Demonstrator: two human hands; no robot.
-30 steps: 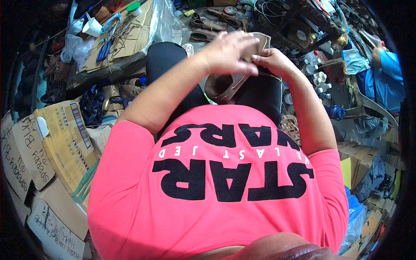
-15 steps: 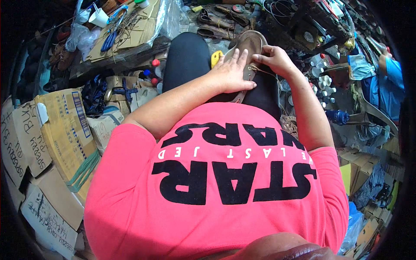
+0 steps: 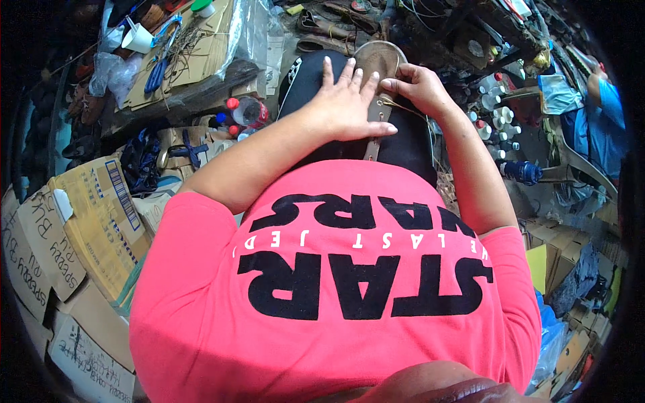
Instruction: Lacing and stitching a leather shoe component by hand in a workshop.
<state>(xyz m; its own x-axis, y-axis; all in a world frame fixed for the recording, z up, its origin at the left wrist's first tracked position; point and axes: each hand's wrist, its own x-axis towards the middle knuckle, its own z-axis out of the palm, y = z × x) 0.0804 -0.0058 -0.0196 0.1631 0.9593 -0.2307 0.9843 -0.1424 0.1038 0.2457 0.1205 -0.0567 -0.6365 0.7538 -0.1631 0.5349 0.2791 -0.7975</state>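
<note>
A brown leather shoe piece point(image 3: 379, 57) with a rounded end lies over my lap, a narrow strip with eyelets point(image 3: 372, 146) running from it toward me. My left hand point(image 3: 349, 104) is open, palm down, its fingers spread beside the leather and its thumb across the strip. At the leather's right edge, my right hand point(image 3: 418, 88) has thumb and forefinger pinched together; what lies between them is hidden. A thin tan lace point(image 3: 400, 106) runs from an eyelet to below the right hand.
Cardboard boxes point(image 3: 101, 208) stand at the left. A board with blue-handled scissors point(image 3: 156, 75) is far left, near red-capped bottles point(image 3: 248, 113). Several bottles point(image 3: 500, 117) crowd the right, with a dark blue bottle point(image 3: 524, 172). More brown shoes point(image 3: 329, 27) lie beyond my knees.
My left hand has slid left, partly off the leather, and its fingers are spread wider. The yellow piece by it is out of sight. My right hand stays pinched at the edge.
</note>
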